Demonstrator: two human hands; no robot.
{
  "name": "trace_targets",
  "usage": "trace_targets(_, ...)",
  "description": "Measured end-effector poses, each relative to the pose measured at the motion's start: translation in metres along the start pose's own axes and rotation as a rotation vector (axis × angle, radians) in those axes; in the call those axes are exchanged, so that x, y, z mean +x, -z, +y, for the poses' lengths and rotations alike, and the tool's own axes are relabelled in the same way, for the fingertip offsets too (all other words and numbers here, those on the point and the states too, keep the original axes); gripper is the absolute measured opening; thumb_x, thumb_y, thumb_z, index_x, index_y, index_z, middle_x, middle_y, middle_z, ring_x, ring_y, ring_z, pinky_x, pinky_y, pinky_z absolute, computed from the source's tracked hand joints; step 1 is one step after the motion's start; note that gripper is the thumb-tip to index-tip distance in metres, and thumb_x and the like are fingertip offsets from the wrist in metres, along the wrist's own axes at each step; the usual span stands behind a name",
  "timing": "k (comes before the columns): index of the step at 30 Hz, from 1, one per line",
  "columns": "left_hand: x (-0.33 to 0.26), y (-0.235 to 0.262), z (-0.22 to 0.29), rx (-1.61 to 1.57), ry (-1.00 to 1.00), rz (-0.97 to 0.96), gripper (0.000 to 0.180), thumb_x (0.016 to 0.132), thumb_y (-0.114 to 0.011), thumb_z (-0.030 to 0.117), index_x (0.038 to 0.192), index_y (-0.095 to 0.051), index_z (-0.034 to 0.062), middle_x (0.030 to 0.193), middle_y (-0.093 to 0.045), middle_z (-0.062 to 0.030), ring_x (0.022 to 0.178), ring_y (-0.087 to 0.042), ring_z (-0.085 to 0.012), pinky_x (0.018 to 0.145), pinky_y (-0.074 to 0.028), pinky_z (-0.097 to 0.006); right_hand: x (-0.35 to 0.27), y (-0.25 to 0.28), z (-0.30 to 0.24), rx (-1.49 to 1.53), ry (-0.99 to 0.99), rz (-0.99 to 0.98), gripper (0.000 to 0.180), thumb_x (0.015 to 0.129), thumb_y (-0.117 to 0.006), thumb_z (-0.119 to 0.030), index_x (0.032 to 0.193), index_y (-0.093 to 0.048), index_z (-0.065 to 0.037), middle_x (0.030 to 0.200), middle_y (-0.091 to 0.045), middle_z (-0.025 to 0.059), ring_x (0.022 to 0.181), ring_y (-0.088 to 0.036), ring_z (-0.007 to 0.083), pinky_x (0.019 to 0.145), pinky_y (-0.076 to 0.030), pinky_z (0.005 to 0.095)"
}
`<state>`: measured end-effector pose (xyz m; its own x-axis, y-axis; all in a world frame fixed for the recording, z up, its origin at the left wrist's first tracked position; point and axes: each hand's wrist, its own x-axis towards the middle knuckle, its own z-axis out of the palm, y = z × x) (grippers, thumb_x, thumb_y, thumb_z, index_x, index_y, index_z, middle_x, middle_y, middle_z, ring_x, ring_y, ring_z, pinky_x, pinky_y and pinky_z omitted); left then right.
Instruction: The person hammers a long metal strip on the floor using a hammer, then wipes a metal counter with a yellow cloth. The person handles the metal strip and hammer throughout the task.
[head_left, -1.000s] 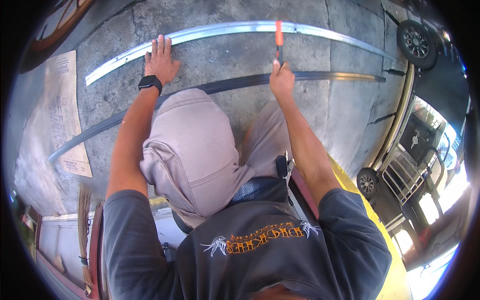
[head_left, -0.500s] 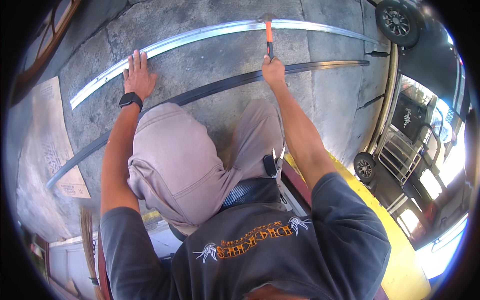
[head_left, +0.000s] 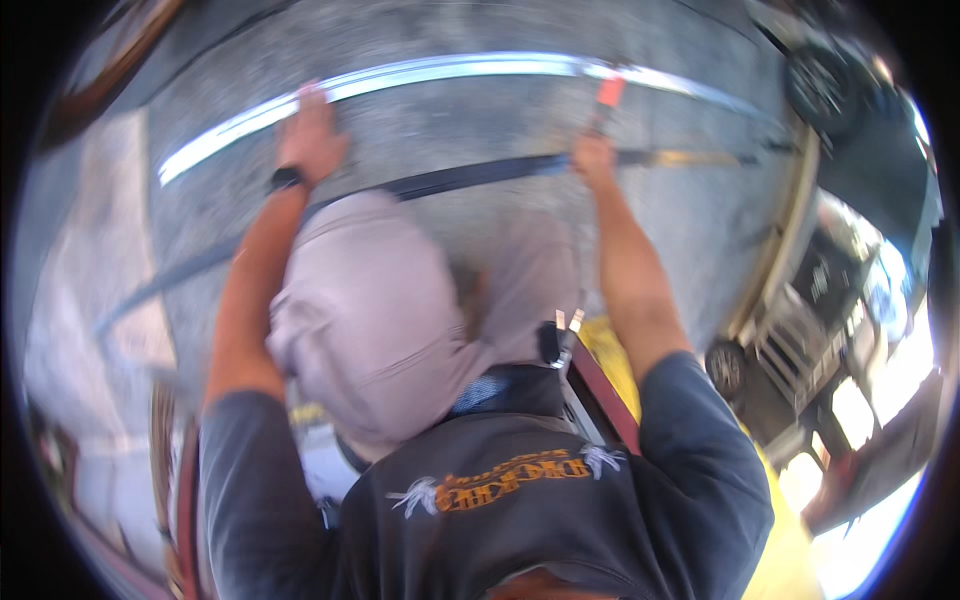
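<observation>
A long, shiny silver metal strip (head_left: 450, 66) lies across the grey concrete in front of me. My left hand (head_left: 314, 142) is spread open, its fingertips resting on the left part of the strip. In my right hand (head_left: 594, 156) is a hammer (head_left: 609, 93) with an orange and dark handle, gripped low. The hammer's head is at the strip's right part; blur hides whether it touches. Nearer to me a long dark strip (head_left: 460, 180) runs roughly alongside the silver one, passing below my right hand and behind my left forearm.
Flattened cardboard (head_left: 130, 200) lies at the left, with a broom (head_left: 162, 430) below it. A wheel (head_left: 822, 88) of a dark vehicle stands at the upper right, and a metal-railed cart (head_left: 792, 340) below it. A yellow surface (head_left: 785, 500) is close to my right side.
My right hand has moved to the right along the silver strip with the hammer. My left hand still rests on the strip. The whole view has shifted and blurred.
</observation>
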<state>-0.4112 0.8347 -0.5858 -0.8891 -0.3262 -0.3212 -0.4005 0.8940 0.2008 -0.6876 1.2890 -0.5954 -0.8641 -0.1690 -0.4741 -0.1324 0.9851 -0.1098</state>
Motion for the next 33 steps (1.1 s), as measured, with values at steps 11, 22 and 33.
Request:
trace_targets(11,-0.003,0.007,-0.010,-0.014,0.075,-0.086,0.078,0.090,-0.058,0.033,0.157,-0.026,0.0104,0.164,-0.018,-0.0181,0.152,-0.017,-0.0389,0.119,-0.024,-0.059,-0.183,0.058,-0.005,0.206,-0.184,0.099,0.055,0.101,-0.051,-0.043,0.102,-0.063,0.010,0.084,-0.068,0.0271,0.078,-0.067,0.0375,0.074,-0.049,0.0482)
trace_targets(22,-0.059,-0.015,-0.145,0.044,0.351,0.171,0.075,0.092,-0.052,0.035,0.157,-0.024,0.0069,0.163,-0.022,-0.0185,0.151,-0.019,-0.0373,0.121,-0.019,-0.058,-0.179,-0.015,-0.143,0.257,0.256,-0.187,0.044,0.103,-0.047,-0.043,0.124,-0.058,-0.006,0.090,-0.067,0.0291,0.088,-0.065,0.0495,0.073,-0.047,0.0537)
trace_targets(33,-0.066,-0.013,-0.154,0.090,0.294,0.152,0.069,0.096,-0.046,0.038,0.158,-0.026,0.0140,0.165,-0.021,-0.0116,0.151,-0.020,-0.0333,0.122,-0.020,-0.056,-0.149,-0.053,-0.320,-0.052,0.520,-0.235,0.040,0.103,-0.049,-0.036,0.107,-0.057,0.003,0.082,-0.065,0.0328,0.084,-0.064,0.0538,0.070,-0.047,0.0596)
